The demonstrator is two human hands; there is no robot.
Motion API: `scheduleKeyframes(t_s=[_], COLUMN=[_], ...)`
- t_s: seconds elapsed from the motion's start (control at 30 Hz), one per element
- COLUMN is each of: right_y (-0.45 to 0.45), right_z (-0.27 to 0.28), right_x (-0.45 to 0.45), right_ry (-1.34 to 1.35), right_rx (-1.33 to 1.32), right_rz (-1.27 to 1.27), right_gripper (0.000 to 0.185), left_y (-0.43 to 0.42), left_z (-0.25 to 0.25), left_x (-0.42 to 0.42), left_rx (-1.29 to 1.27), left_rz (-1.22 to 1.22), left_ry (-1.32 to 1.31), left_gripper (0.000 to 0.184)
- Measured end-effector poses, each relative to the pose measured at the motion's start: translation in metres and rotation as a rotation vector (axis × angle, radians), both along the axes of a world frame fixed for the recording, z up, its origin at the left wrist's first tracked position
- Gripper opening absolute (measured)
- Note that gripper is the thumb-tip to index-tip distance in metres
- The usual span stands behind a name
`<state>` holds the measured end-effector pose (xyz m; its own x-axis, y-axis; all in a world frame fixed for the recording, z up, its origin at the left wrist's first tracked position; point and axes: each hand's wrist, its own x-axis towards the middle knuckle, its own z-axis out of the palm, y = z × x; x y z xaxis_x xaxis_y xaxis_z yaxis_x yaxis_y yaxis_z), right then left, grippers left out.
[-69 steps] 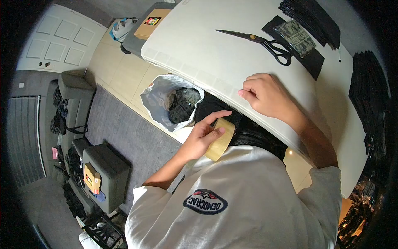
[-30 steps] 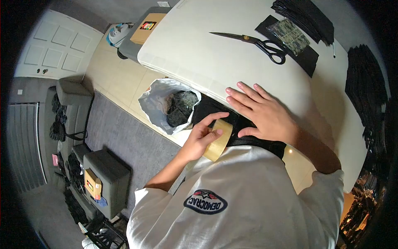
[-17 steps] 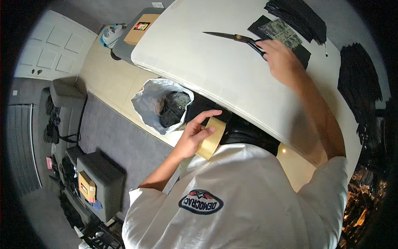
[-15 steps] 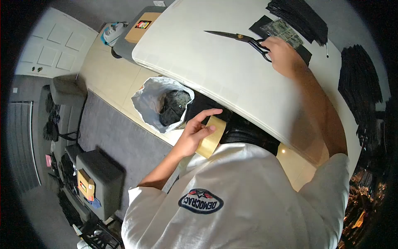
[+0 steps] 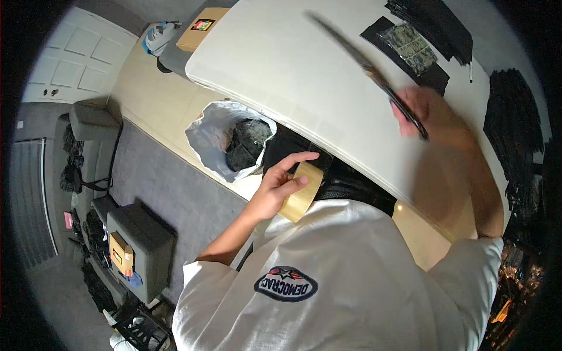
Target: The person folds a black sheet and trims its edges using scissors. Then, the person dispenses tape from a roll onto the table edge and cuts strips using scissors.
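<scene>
My left hand (image 5: pixel 280 186) is closed around a roll of yellowish packing tape (image 5: pixel 305 186), held in front of my shirt near the table's edge. Over the white table (image 5: pixel 257 64), my right hand (image 5: pixel 413 108) grips a pair of scissors (image 5: pixel 374 75) by the black handles. Their long blades look closed and point toward the far left; motion blurs both hand and scissors. Beyond that hand lies a camouflage-patterned packet (image 5: pixel 410 48) in clear wrapping, on top of a flat black piece (image 5: pixel 436 79).
Stacks of black material (image 5: pixel 436 26) lie at the table's far right, with more black strips (image 5: pixel 515 128) beyond its right edge. A white bag (image 5: pixel 202 143) holding dark scraps stands open below the table's front edge. A cardboard box (image 5: pixel 196 38) sits on a grey seat past the left corner.
My right hand has lifted the scissors off the table and drawn them back toward me, turning them steeper. My left hand keeps the tape roll in nearly the same place.
</scene>
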<state>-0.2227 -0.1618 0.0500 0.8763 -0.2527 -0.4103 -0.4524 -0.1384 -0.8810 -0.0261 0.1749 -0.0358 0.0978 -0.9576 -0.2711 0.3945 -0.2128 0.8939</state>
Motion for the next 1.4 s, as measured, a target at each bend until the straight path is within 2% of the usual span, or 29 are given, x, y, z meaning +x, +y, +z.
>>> scheduleKeyframes(t_s=[0.07,0.13,0.17,0.2,0.23,0.37,0.43,0.47,0.53,0.67,0.73,0.77,0.83,0.87,0.93,1.23,1.27,1.33,1.4], right_y=[0.022,0.063,0.072,0.077,0.08,0.087,0.101,0.1,0.095,0.104,0.105,0.107,0.111,0.111,0.11,0.105,0.104,0.104,0.105], right_z=[-0.015,0.01,0.007,0.003,-0.001,0.022,0.045,0.041,0.028,0.024,0.016,0.015,0.012,0.008,0.003,0.002,0.001,0.0,0.0], right_x=[-0.04,-0.064,-0.077,-0.093,-0.105,-0.128,-0.133,-0.135,-0.138,-0.12,-0.111,-0.108,-0.103,-0.102,-0.101,-0.074,-0.071,-0.067,-0.063], right_ry=[-0.113,0.131,0.134,0.044,-0.046,-0.015,0.313,0.311,0.308,0.298,0.15,0.149,0.387,0.387,0.37,0.359,0.359,0.33,0.333], right_rx=[0.333,0.622,0.631,0.506,0.375,0.231,0.15,0.154,0.083,-0.052,-0.044,-0.046,0.083,0.082,0.154,0.161,0.16,0.068,0.059], right_rz=[-0.009,-0.456,-0.462,-0.201,0.058,0.192,0.105,0.099,0.36,0.396,0.427,0.428,0.292,0.294,0.223,0.193,0.195,0.273,0.261], right_gripper=[0.047,0.061,0.061,0.052,0.053,0.055,0.058,0.058,0.052,0.046,0.03,0.03,0.03,0.03,0.043,0.062,0.062,0.043,0.043], left_y=[0.0,0.001,0.001,0.001,0.0,-0.002,-0.002,-0.001,-0.002,-0.002,0.0,-0.001,-0.001,-0.001,-0.001,-0.003,-0.003,-0.004,-0.004], left_z=[-0.001,-0.001,0.0,0.002,0.004,0.007,0.005,0.004,0.005,0.005,0.005,0.004,0.003,0.002,0.002,0.006,0.008,0.009,0.009], left_x=[-0.001,-0.001,0.0,0.0,-0.001,-0.003,-0.003,-0.003,-0.003,-0.004,-0.003,-0.003,-0.002,-0.002,-0.002,-0.002,-0.002,-0.002,-0.002], left_rx=[0.006,0.018,0.031,0.044,0.052,0.043,0.042,0.043,0.045,0.056,0.053,0.05,0.046,0.045,0.042,0.044,0.052,0.06,0.049], left_rz=[0.008,0.012,0.011,0.01,0.005,0.034,0.032,0.034,0.028,0.044,0.042,0.037,0.034,0.03,0.026,0.03,0.027,0.026,0.021], left_ry=[0.01,0.017,0.019,0.02,0.021,0.046,0.061,0.053,0.045,0.09,0.106,0.097,0.087,0.079,0.07,0.084,0.087,0.09,0.057], left_gripper=[0.048,0.048,0.048,0.049,0.049,0.047,0.048,0.048,0.048,0.049,0.049,0.049,0.049,0.048,0.048,0.045,0.045,0.045,0.044])
